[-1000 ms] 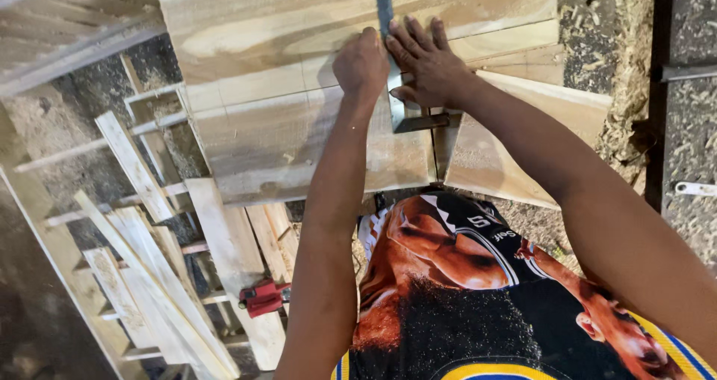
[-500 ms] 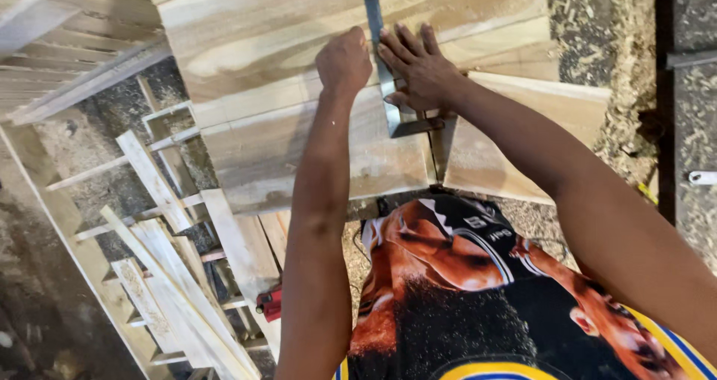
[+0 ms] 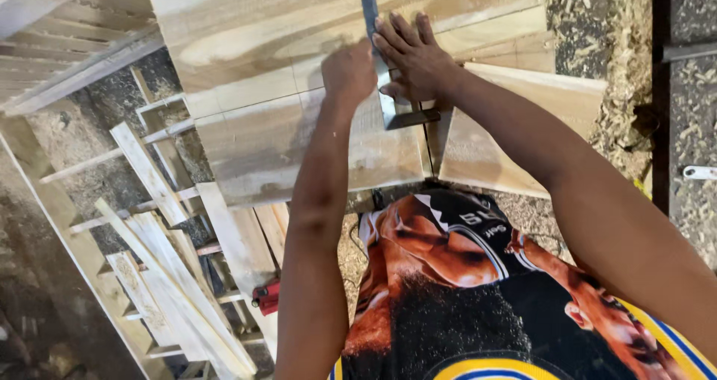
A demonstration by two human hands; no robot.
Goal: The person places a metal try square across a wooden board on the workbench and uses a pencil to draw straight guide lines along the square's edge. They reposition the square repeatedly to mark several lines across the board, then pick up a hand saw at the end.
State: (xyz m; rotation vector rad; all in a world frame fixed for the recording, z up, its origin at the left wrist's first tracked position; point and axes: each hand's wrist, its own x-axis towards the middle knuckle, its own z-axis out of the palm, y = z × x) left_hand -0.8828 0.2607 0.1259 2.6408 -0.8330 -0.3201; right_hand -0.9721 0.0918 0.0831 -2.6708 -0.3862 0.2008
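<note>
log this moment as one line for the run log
left hand: fisted beside metal square | right hand: flat on the square's blade | square on wooden board | sawdust at right

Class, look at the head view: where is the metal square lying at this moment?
The metal square lies at top centre on the pale wooden board, pinned under the flat right hand, with the closed left hand against its left edge.

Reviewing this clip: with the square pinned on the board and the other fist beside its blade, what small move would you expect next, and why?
Probably a short stroke of the left hand along the blade of the metal square. The right hand lies flat on the square, holding it on the wooden board, and the left fist is closed right beside the blade's edge, as if gripping a marker, though none is visible.
</note>
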